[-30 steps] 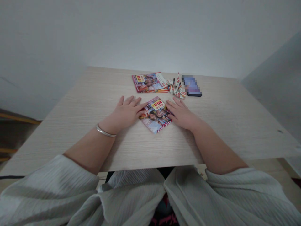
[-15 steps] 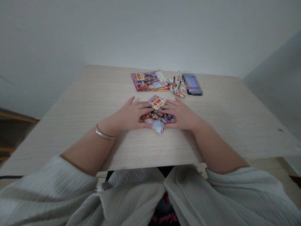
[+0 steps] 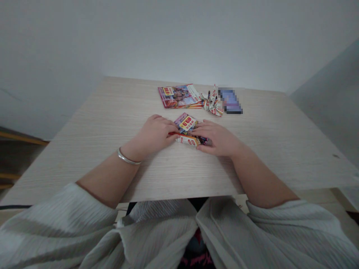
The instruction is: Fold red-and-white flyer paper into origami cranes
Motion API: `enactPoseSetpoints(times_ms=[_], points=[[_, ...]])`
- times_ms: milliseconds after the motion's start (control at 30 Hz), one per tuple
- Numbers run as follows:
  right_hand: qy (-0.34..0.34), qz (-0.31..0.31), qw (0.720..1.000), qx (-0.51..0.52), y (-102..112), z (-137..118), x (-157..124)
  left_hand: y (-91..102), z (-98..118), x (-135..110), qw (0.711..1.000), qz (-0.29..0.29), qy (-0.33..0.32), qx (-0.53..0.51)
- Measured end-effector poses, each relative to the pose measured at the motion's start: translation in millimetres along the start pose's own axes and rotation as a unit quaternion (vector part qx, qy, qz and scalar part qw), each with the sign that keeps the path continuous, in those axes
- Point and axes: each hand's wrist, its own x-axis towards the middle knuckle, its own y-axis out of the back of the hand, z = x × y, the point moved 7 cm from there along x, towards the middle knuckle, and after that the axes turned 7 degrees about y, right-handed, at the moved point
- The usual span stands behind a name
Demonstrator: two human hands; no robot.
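A colourful printed sheet of folded paper (image 3: 187,122) lies on the table before me, one corner pointing away and a yellow price box showing. Its near part is folded up, so a white strip with red print faces me. My left hand (image 3: 158,133), wearing a silver bangle on the wrist, pinches the left end of that fold between thumb and fingers. On the paper's right side rests my right hand (image 3: 220,137), fingers stretched out flat and thumb apart at the near edge. Both hands hide the paper's side corners.
Behind the paper lies a stack of printed flyers (image 3: 179,96). To its right stands a folded paper figure (image 3: 212,104), possibly a crane, and beside that a phone (image 3: 232,101) with a blurred screen. The pale wooden table (image 3: 179,175) meets a wall at the back.
The paper's near corner, flat before, is now turned up and away from me, showing its white side. My left fingers have closed on the fold; my right hand stays almost in place.
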Motion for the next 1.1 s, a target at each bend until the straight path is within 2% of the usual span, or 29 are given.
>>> enactPoseSetpoints(times_ms=[133, 300, 367, 500, 633, 700, 900, 1100], points=[[-0.016, 0.021, 0.999, -0.023, -1.6, -3.0, 5.5, 0.9, -1.5, 0.7, 0.999, 0.011, 0.024, -0.024], [-0.092, 0.025, 0.995, -0.01, -7.3, 2.4, 5.6, -2.5, -1.1, 1.1, 0.999, 0.009, 0.02, -0.026], [-0.082, 0.025, 0.996, 0.0, -8.0, 2.3, 3.4, -3.7, 0.2, 0.8, 0.999, 0.011, 0.014, -0.031], [-0.063, 0.066, 0.996, -0.022, -0.8, 7.4, -4.2, -1.7, 4.1, -0.1, 0.997, 0.028, 0.005, -0.076], [-0.062, 0.077, 0.994, -0.036, 4.9, 12.5, -9.0, -2.3, 13.0, -0.3, 0.995, 0.0, -0.044, -0.089], [-0.07, 0.066, 0.994, -0.043, 5.8, 13.6, -9.2, -3.0, 14.0, -0.5, 0.994, -0.012, -0.052, -0.099], [-0.085, -0.021, 0.995, -0.05, -2.5, 13.9, -6.3, -8.5, 7.6, -1.4, 0.992, -0.028, -0.031, -0.121], [-0.072, 0.011, 0.996, -0.057, 0.9, 18.8, -10.0, -7.1, 6.5, -1.4, 0.994, -0.038, -0.013, -0.104]])
